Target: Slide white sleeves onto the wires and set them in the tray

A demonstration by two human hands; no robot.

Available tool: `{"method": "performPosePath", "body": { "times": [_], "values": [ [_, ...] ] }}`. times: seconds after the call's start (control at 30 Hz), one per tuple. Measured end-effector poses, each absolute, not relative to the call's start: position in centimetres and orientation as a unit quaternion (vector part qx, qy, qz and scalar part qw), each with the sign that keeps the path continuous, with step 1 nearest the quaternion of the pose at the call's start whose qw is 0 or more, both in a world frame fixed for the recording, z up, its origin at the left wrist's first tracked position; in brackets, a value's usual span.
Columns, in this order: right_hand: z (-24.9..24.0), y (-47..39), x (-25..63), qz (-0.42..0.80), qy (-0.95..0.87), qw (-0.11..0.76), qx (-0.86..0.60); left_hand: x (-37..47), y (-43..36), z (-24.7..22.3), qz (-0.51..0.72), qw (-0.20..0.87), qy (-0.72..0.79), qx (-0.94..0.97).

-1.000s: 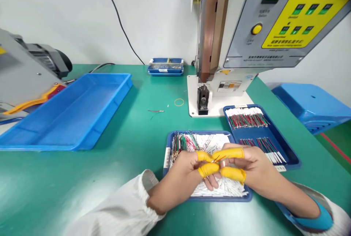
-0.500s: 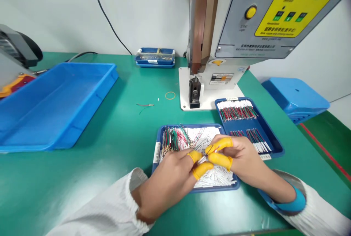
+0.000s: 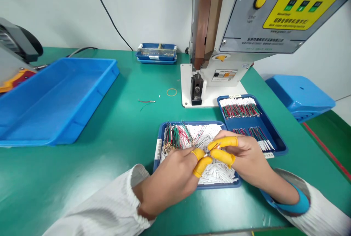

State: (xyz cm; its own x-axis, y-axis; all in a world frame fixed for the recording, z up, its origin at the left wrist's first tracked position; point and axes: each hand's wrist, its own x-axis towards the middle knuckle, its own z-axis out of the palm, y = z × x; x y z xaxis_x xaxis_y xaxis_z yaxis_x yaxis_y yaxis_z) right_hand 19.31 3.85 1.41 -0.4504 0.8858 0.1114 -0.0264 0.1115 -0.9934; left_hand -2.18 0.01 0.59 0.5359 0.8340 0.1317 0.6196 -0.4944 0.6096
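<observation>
Over a blue tray [image 3: 197, 186] of loose wires and white tubes, my two hands meet with yellow finger cots on thumbs and forefingers. My left hand [image 3: 177, 172] pinches a small white tube [image 3: 206, 154], mostly hidden by the fingertips. Thin wires [image 3: 215, 146] are gripped between the thumb and forefinger of my right hand [image 3: 245, 155]; their ends show reddish and dark. Tube and wires meet at the fingertips; how far one is inside the other cannot be made out. Beneath lie white tubes [image 3: 219, 173], with red, green and black wires [image 3: 175, 135] at the tray's left.
A second blue tray [image 3: 241, 123] holds rows of wires with white tubes. Behind stands a crimping machine [image 3: 196, 89]. A large blue bin [image 3: 82, 119] is at left, small stacked trays [image 3: 156, 53] at the back. A loose wire piece [image 3: 146, 101] and rubber band [image 3: 172, 92] lie mid-table.
My fingertips have drawn closer together, and less of the white tube shows. Both hands stay over the tray. The view has shifted slightly.
</observation>
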Motion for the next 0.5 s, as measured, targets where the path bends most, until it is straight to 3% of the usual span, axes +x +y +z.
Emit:
{"method": "performPosePath", "body": {
  "times": [0.13, 0.2, 0.5],
  "values": [
    [1.6, 3.8, 19.2, 0.598, -0.608, 0.396, -0.340, -1.8, 0.2, 1.6, 0.256, 0.368, 0.450, 0.773],
    [1.6, 3.6, 19.1, 0.618, -0.587, 0.396, -0.341, -1.7, 0.2, 1.8, 0.265, 0.374, 0.450, 0.766],
    [1.3, 3.0, 18.4, 0.641, -0.534, 0.415, -0.363, -1.9, -0.4, -0.4, 0.248, 0.084, 0.412, 0.873]
  ]
}}
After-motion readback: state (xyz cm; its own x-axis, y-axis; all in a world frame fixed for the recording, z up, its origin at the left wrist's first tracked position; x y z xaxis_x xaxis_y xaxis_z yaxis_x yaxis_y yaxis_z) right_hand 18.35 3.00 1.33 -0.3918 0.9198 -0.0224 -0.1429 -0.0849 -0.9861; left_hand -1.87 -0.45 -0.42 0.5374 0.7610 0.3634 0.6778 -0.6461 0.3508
